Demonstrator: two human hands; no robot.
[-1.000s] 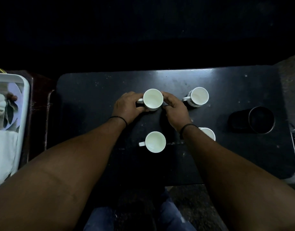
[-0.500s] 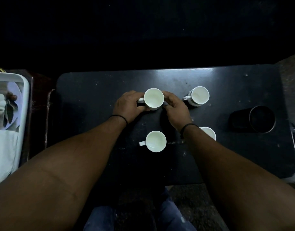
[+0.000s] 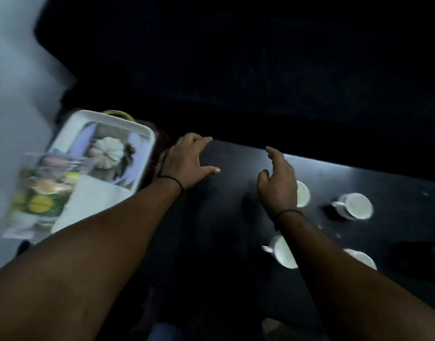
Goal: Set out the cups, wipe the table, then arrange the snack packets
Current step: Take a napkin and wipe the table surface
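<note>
Several white cups stand on the black table (image 3: 223,217). One cup (image 3: 303,194) is half hidden behind my right hand, another cup (image 3: 356,206) stands to its right, and two nearer cups (image 3: 284,253) (image 3: 364,258) are partly covered by my right forearm. My left hand (image 3: 186,163) hovers open near the table's left far corner, close to a white tray (image 3: 142,168). My right hand (image 3: 278,185) is open, fingers spread, just left of the cups. Colourful snack packets (image 3: 39,195) and a white cloth (image 3: 91,200) lie on the tray.
The tray sits to the left of the table on a dark stand, with a pumpkin picture (image 3: 108,155) on its base. A dark round container (image 3: 415,257) is at the table's right edge. The background is dark; a pale wall (image 3: 12,82) is at left.
Both hands have let go of the far left cup and moved left, open. The view has swung left and tilted, bringing the tray into sight.
</note>
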